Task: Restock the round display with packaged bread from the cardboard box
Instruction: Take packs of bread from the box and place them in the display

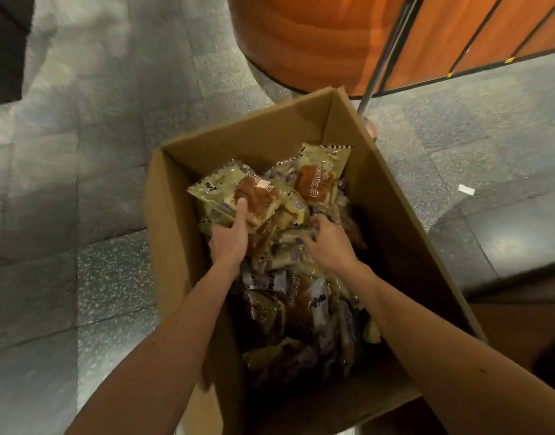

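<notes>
An open cardboard box (392, 215) stands on the floor, filled with several clear-wrapped bread packets. My left hand (229, 238) grips a stack of beige bread packets (254, 196) at the box's far left, thumb pressed on the top one. My right hand (328, 244) reaches into the pile in the middle, fingers curled down among the packets; what they hold is hidden. Another bread packet (320, 177) leans upright at the far right of the box. The round display's orange wooden base (301, 42) rises just beyond the box.
A grey metal pole (383, 54) slants down beside the display base to the box's far right corner. Orange wood panelling (489, 36) runs along the upper right. Grey speckled floor tiles (97, 152) surround the box. A dark low ledge (505, 246) lies at the right.
</notes>
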The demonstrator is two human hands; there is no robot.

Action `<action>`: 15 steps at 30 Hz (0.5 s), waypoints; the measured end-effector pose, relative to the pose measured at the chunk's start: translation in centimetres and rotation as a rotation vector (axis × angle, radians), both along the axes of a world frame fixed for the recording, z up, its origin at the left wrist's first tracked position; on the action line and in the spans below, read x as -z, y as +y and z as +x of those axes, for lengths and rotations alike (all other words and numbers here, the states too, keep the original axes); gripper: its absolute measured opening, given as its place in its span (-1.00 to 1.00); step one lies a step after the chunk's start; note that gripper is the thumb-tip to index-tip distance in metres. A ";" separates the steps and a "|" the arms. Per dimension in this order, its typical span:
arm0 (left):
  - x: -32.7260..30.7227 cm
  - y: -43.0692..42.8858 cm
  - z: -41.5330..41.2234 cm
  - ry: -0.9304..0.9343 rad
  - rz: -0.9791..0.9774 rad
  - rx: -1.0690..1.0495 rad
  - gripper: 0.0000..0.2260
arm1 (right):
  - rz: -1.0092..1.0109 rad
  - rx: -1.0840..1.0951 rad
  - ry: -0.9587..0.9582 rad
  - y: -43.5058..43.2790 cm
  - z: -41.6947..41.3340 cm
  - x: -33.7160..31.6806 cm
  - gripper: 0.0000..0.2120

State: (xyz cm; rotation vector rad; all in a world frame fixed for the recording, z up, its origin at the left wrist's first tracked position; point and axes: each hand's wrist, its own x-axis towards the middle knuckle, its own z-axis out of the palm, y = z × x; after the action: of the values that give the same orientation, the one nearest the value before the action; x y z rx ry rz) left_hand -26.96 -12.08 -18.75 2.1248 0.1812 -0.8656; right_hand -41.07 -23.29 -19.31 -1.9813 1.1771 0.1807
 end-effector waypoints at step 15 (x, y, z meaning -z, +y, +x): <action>0.2 -0.8 7.2 -0.205 -0.201 0.109 -0.47 | 0.035 -0.072 0.019 -4.3 7.6 4.5 -0.14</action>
State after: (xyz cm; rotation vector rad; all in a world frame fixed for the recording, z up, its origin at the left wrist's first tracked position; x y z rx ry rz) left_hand -19.75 -12.89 -18.96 2.0311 -0.1243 -0.6911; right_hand -33.47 -27.59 -23.82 -1.9970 1.1077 0.2553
